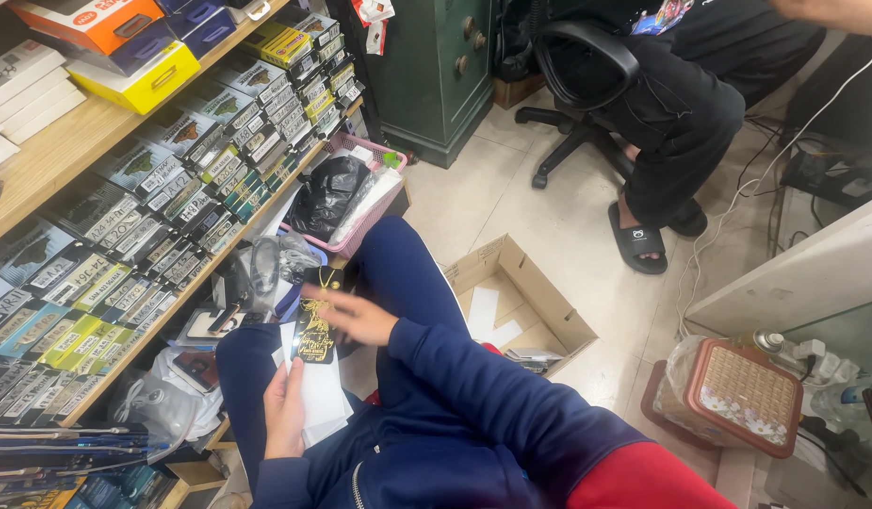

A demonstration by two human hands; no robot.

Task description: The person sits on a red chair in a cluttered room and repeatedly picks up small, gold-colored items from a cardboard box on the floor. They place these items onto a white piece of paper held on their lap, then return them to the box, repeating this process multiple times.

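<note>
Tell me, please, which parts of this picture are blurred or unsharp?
In the head view, the right hand is smeared by motion blur; the left hand, holding white cards, is sharper; the shelf boxes and the cardboard box look sharp under even light.

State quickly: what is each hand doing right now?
Left hand: closed on a stack of white cards.
Right hand: open, blurred, over the black-and-gold card.
</note>
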